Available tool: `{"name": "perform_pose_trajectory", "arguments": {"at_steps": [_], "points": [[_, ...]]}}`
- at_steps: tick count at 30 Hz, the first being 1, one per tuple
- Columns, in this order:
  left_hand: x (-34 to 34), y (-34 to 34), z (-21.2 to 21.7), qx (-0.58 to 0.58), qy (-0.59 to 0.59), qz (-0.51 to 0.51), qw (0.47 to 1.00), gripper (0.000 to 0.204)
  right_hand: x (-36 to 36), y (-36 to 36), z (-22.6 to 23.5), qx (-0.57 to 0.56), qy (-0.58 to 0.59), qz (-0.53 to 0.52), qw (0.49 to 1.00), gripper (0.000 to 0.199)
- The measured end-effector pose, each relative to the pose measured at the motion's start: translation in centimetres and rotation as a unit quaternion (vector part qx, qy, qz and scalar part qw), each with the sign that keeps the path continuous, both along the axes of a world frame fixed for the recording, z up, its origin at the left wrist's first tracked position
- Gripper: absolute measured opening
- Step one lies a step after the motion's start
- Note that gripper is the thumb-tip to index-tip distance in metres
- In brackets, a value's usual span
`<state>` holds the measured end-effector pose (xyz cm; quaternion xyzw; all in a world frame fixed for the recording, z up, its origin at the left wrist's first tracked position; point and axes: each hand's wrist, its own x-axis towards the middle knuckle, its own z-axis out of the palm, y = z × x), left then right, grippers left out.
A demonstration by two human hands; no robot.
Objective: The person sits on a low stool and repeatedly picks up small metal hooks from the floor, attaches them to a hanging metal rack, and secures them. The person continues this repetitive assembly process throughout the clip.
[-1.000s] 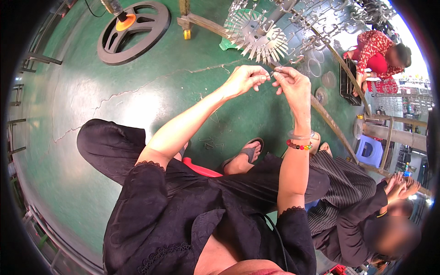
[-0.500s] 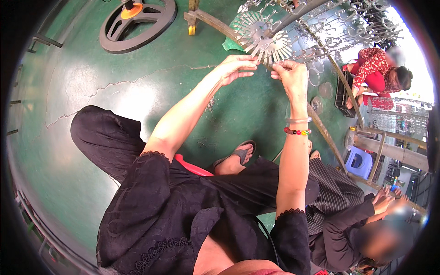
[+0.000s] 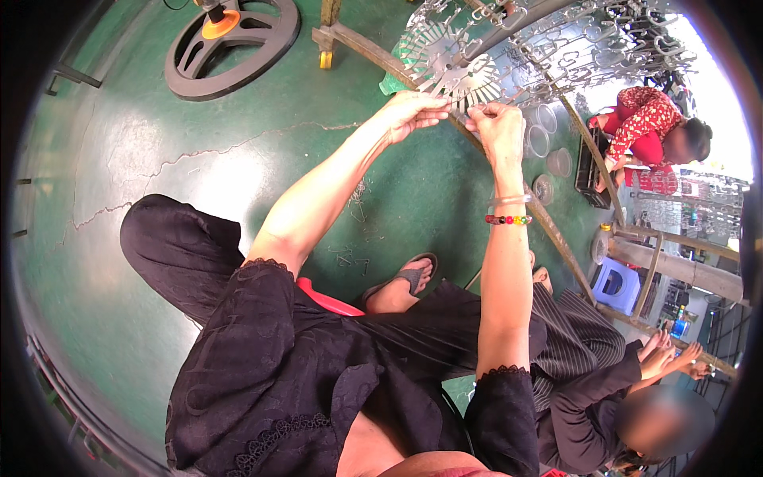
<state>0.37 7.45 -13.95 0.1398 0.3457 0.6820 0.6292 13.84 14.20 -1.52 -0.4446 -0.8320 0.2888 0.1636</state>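
Observation:
Both my arms reach forward to a round metal disc point(image 3: 456, 78) with slots cut around its rim, mounted on a grey bar. My left hand point(image 3: 415, 114) is at the disc's lower left edge, thumb and forefinger drawn together. Just below the disc's lower right edge, my right hand point(image 3: 499, 131) is closed in a pinch. Whatever either hand's fingertips hold is too small to make out. Rows of metal hooks point(image 3: 568, 60) hang beside and behind the disc.
A wooden frame point(image 3: 548, 226) on a castor runs past my hands. Clear round tubs point(image 3: 540, 139) stand beyond it. One co-worker point(image 3: 648, 131) bends over a black crate point(image 3: 590, 168); another point(image 3: 588, 397) sits at my right. A blue stool point(image 3: 616, 286) and a large grey wheel point(image 3: 238, 60) are nearby.
The view has shifted slightly. Both hands remain at the disc's lower edge, with only small finger movements. The co-worker at my right has shifted their hands a little.

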Motion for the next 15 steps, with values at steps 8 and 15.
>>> {"name": "perform_pose_trajectory", "arguments": {"at_steps": [8, 15], "points": [[0.2, 0.4, 0.0, 0.006, 0.000, 0.016, 1.000, 0.024, -0.4, 0.3, -0.5, -0.006, 0.021, -0.001, 1.000, 0.017], [1.1, -1.3, 0.3, -0.014, -0.005, -0.083, 0.996, 0.039, 2.2, 0.0, 0.4, -0.022, -0.023, 0.108, 0.994, 0.018]]}}
